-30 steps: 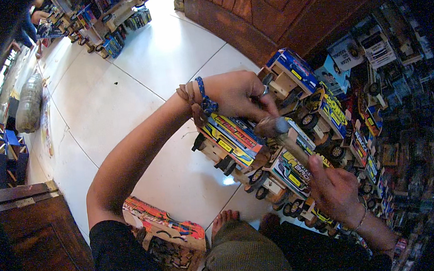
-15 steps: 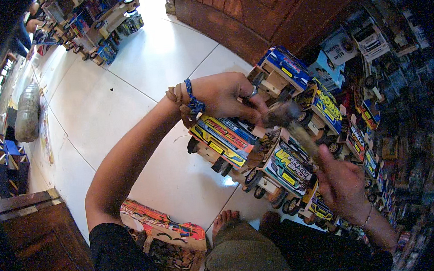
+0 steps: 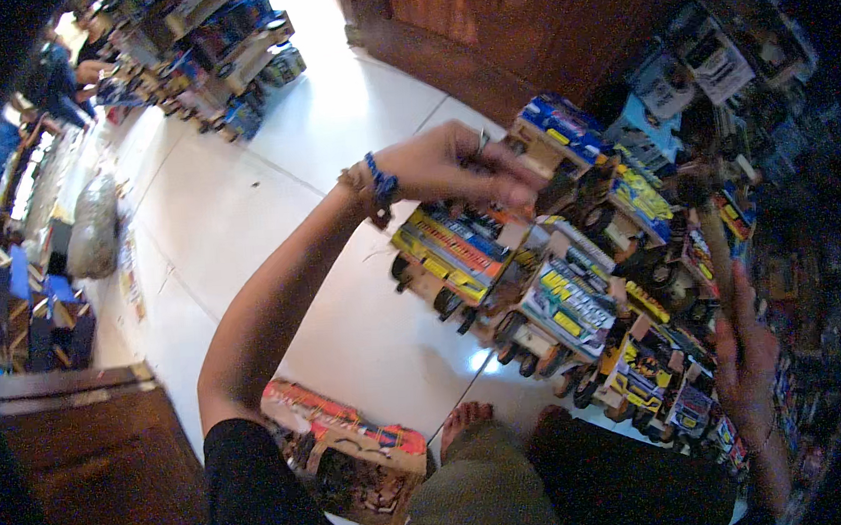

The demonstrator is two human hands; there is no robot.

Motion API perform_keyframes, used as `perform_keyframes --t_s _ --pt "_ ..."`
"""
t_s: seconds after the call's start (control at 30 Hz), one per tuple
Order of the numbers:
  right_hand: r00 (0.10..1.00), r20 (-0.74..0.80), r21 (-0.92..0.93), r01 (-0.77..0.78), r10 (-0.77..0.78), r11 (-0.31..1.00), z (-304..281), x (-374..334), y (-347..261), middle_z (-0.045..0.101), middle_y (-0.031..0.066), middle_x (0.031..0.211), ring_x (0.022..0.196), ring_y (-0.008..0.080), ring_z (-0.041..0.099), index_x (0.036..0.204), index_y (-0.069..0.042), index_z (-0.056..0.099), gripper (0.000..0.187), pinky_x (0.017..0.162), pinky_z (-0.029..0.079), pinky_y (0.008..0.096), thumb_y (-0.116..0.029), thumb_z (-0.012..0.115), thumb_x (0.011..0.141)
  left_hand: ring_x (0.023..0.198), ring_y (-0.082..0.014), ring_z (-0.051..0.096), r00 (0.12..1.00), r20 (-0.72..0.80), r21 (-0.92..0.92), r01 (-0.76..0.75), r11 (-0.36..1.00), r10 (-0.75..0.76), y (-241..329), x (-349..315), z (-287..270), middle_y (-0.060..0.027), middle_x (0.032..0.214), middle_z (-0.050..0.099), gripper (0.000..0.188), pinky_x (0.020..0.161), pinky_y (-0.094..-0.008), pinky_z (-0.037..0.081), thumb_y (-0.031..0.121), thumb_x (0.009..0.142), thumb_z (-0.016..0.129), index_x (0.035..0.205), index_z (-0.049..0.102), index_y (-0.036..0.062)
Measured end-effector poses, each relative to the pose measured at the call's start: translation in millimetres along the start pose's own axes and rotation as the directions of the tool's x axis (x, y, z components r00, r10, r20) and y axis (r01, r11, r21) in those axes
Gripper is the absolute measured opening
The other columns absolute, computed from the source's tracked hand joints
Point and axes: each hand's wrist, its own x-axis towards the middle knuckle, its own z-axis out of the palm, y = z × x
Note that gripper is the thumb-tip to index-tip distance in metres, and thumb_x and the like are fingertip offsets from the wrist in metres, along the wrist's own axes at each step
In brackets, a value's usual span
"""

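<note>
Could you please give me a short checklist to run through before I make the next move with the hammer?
1. Hammer in the right hand: ok, gripped by its handle, though both are blurred.
2. Left hand away from the hammer: ok, a clear gap separates them.
3. Something pinched in the left fingertips: cannot tell, too blurred.
4. Free room around the toy trucks: not ok, they stand crowded together beneath and between the hands.
5. Carton open for access: ok, its contents show, beside the legs.
6. Left foot covered: not ok, it is bare on the tile floor.
</note>
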Motion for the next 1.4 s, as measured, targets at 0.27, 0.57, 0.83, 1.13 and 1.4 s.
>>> perform_keyframes --t_s 0.27,0.57,0.83,1.13,1.4 --pt "0.987 -0.097 0.043 0.129 -0.124 0.991 16.5 -27.7 17.2 0.043 0.0202 0.156 0.131 0.0327 0.055 0.158 -0.003 0.029 0.055 0.107 0.043 0.0415 -0.022 0.040 0.108 0.079 -0.0083 0.065 0.866 -0.325 -0.003 0.401 0.916 -0.380 26.0 -174.8 -21.1 -0.0015 0.094 0.073 0.032 0.068 -0.0257 0.054 0.035 0.101 0.063 0.111 0.072 0.0064" --pt "0.912 -0.170 0.039 0.385 -0.374 0.922 14.0 -22.6 14.6 0.065 0.0194 0.130 0.090 0.0259 0.070 0.153 -0.008 0.044 0.058 0.068 0.055 0.0373 -0.041 0.051 0.106 0.087 -0.0333 0.071 0.497 -0.441 0.287 0.867 0.407 -0.747 -10.6 -433.9 154.7 -0.0161 0.097 0.074 0.032 0.080 -0.0413 0.056 0.035 0.094 0.067 0.106 0.074 0.0067" --pt "0.948 -0.069 0.160 0.318 -0.311 0.935 7.9 -22.0 -4.5 0.058 0.0180 0.142 0.108 0.0284 0.068 0.155 -0.011 0.040 0.057 0.078 0.054 0.0383 -0.038 0.052 0.106 0.081 -0.0466 0.067 0.218 -0.771 0.085 0.966 0.244 -0.598 -110.4 -442.6 230.3 -0.0299 0.085 0.067 0.028 0.074 -0.0528 0.056 0.023 0.082 0.073 0.084 0.069 -0.0038" --pt "0.949 -0.169 0.127 0.289 -0.266 0.949 8.0 -34.2 4.9 0.074 0.0151 0.098 0.061 0.0239 0.062 0.155 -0.014 0.042 0.056 0.051 0.044 0.0358 -0.041 0.051 0.107 0.071 -0.0186 0.068 0.079 -0.767 -0.283 0.849 0.447 -0.636 -72.3 -452.0 221.8 -0.0111 0.079 0.072 0.028 0.067 -0.0330 0.055 0.023 0.081 0.083 0.082 0.066 0.0007" --pt "0.997 -0.005 0.265 0.072 -0.073 0.961 24.6 -28.8 20.5 0.034 0.0220 0.160 0.148 0.0332 0.035 0.157 -0.001 0.029 0.054 0.118 0.029 0.0426 -0.021 0.039 0.108 0.088 -0.0183 0.074 0.147 -0.638 -0.695 0.312 0.648 -0.756 23.3 -409.0 165.4 -0.0101 0.094 0.074 0.021 0.076 -0.0298 0.061 0.012 0.090 0.077 0.103 0.063 0.0033"
